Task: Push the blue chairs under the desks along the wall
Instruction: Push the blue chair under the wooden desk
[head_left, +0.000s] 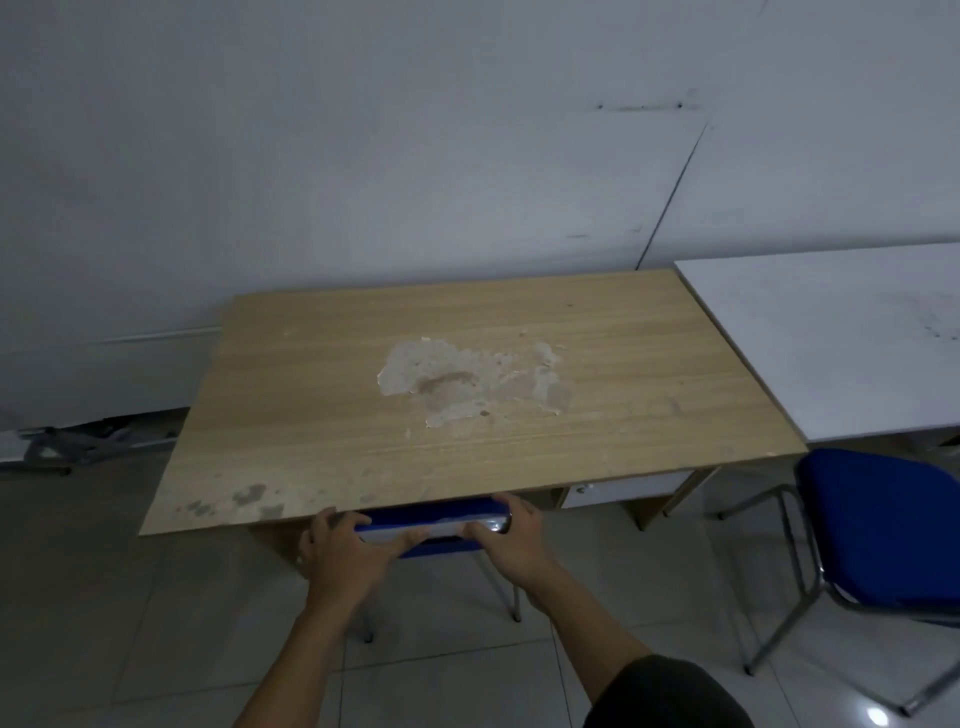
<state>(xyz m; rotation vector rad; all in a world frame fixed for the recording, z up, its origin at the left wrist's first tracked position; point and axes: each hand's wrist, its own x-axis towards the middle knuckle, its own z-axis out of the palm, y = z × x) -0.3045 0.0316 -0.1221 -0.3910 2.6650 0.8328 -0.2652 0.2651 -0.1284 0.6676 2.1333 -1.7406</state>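
Note:
A blue chair (434, 519) sits almost wholly under the wooden desk (467, 374); only the top of its backrest and two metal legs show at the desk's front edge. My left hand (348, 551) grips the left end of the backrest. My right hand (511, 535) grips the right end. A second blue chair (878, 530) stands at the right, its seat out in front of the white desk (831, 338). Both desks stand against the white wall.
The wooden desktop has a large patch of peeled surface near its middle. A white drawer unit (618, 488) hangs under its right side. Grey metal parts (78, 441) lie on the floor at the left by the wall. Pale tiled floor (156, 623) spreads around me.

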